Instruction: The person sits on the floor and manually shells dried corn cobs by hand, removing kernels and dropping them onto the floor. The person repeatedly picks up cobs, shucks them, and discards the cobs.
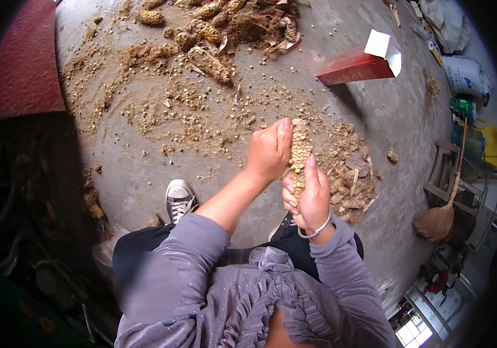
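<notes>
A corn cob (301,144), mostly stripped of kernels, stands upright between my two hands, with some yellow kernels still on its lower half. My right hand (309,194) is wrapped round the lower part, its thumb pointing up along the cob. A bracelet (315,231) circles that wrist. Against the cob's upper left side presses my left hand (269,149), fingers curled and thumb on top; its fingertips are hidden. Below and to the right, a heap of bare cobs and husk scraps (350,168) lies on the floor.
Farther off lie unstripped corn cobs (207,32) and brown corn silk (260,29). Loose kernels (193,110) cover the concrete floor. A red box (353,66) with white flaps stands at the upper right. A broom (437,221) leans at the right; a red panel (19,69) is at the left.
</notes>
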